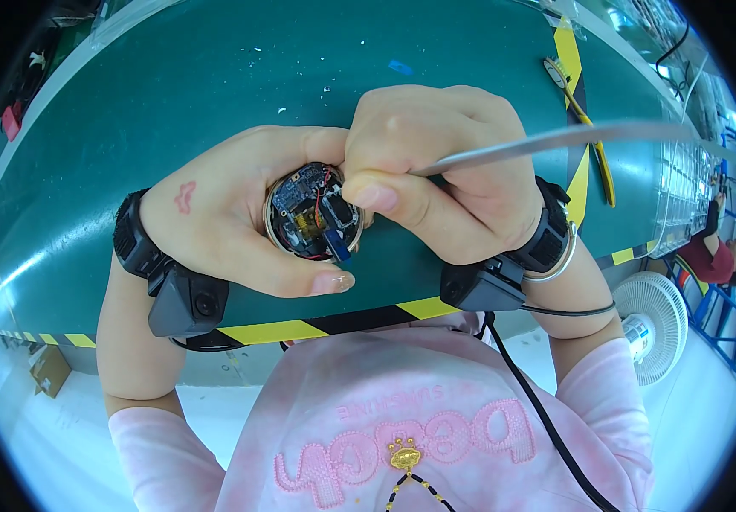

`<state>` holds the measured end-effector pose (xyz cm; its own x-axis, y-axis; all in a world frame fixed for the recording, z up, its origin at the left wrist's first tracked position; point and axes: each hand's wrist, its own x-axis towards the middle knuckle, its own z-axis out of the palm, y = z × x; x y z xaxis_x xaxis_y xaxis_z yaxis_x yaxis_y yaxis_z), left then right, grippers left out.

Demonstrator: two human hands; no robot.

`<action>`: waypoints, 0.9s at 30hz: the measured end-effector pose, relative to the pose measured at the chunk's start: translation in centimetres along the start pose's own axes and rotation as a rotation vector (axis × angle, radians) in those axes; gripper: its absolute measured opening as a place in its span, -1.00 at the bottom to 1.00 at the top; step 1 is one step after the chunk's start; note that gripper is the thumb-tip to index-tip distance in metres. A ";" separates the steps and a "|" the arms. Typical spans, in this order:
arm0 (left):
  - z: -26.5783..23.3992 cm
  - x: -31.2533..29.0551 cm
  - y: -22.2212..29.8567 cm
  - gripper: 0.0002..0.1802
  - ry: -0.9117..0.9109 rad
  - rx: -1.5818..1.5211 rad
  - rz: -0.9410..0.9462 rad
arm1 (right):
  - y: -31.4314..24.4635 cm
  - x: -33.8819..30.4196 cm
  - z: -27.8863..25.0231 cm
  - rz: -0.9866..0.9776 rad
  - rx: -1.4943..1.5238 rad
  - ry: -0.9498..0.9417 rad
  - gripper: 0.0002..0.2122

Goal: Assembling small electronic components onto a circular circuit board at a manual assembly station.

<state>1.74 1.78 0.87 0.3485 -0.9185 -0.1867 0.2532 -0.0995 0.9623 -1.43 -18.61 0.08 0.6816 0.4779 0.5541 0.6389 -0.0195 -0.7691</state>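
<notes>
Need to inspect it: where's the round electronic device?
Left of centre in the head view, the round electronic device sits in the left hand, beside the right hand.

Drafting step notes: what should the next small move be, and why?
I'd probably ease the right hand back slightly while the left hand steadies the round metal-rimmed device: its black-and-blue circuitry sits exposed, the right thumb covers part of its edge, and the gripped end of the long grey metal tool is hidden.

Round device (pixel 311 215), circuitry (pixel 302 193) bared upward; slim blurred tool (pixel 538 144), seemingly metal.
</notes>
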 end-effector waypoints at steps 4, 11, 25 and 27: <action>0.0 0.0 -0.3 -0.52 0.010 -0.006 0.076 | -0.1 0.1 0.1 -0.049 -0.039 0.007 -0.86; -0.3 -0.1 0.4 -0.45 0.000 0.081 0.001 | -0.4 0.2 -0.2 -0.007 0.000 -0.040 -0.88; -0.2 -0.1 -0.2 -0.45 0.033 0.059 0.040 | -0.6 0.0 -0.2 -0.003 -0.039 -0.014 -0.89; -0.3 -0.1 -0.4 -0.46 0.009 0.117 0.089 | -0.6 0.1 -0.1 0.014 0.004 -0.029 -0.90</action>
<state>1.86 2.06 0.45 0.3733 -0.9222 -0.1013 0.1147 -0.0625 0.9914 -1.71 -18.65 0.61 0.6799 0.5028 0.5338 0.6279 -0.0231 -0.7779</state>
